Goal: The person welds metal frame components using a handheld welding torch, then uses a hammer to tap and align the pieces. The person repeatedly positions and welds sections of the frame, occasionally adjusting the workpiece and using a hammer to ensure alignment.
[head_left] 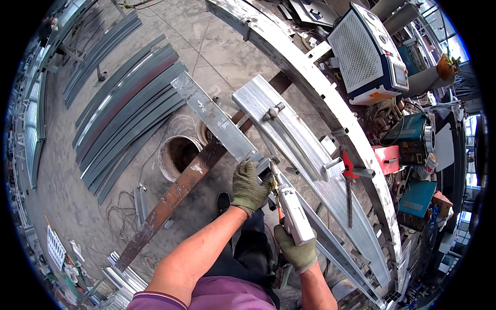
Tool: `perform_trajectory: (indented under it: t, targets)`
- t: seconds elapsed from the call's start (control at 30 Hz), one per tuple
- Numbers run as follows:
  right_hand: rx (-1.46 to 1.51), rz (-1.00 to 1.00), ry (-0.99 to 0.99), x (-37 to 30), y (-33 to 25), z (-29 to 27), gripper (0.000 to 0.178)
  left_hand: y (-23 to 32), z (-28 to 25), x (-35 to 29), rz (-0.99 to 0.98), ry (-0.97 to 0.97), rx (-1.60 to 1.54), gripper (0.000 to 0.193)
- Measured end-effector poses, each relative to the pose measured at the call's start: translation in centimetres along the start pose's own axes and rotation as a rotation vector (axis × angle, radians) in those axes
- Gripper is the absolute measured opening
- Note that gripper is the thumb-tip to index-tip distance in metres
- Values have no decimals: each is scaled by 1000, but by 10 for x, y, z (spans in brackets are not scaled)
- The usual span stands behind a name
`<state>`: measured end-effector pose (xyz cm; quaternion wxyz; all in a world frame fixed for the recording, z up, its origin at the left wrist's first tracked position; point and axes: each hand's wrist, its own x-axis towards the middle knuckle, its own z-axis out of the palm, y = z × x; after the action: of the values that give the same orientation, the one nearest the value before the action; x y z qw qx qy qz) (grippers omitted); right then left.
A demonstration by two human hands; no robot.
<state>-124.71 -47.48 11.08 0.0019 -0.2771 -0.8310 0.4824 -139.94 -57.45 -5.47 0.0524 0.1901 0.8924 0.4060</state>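
Note:
My right hand [296, 249], in an olive work glove, is closed round the rear of a white welding gun [294, 209]. The gun's narrow metal nozzle points up and away, close to a short square metal tube piece [264, 167]. My left hand [249, 187], gloved the same way, has its fingers curled on that piece, its thumb side close to the nozzle. The piece sits at the near end of a flat galvanized steel profile [217, 121]. This profile lies across a rusty brown beam [178, 199]. Exactly where the nozzle meets the metal is too small to tell.
Long galvanized profiles [310, 150] lie at right, with a small metal fitting [274, 111] on top. Beyond runs a long pale steel beam [336, 111]. A white machine cabinet [361, 57] stands far right. Left are a bucket [168, 160] and stacked grey profiles [129, 103].

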Motion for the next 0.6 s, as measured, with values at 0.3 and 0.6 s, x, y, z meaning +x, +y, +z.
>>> perform_trajectory:
  t: [0.3,0.6]
  targets:
    - [-38,-53,12,-3,8,6,25,0,0,0,17,3,8,61]
    - [-64,-66,32,-4,5,10,19,1,0,1,20,14,9,60]
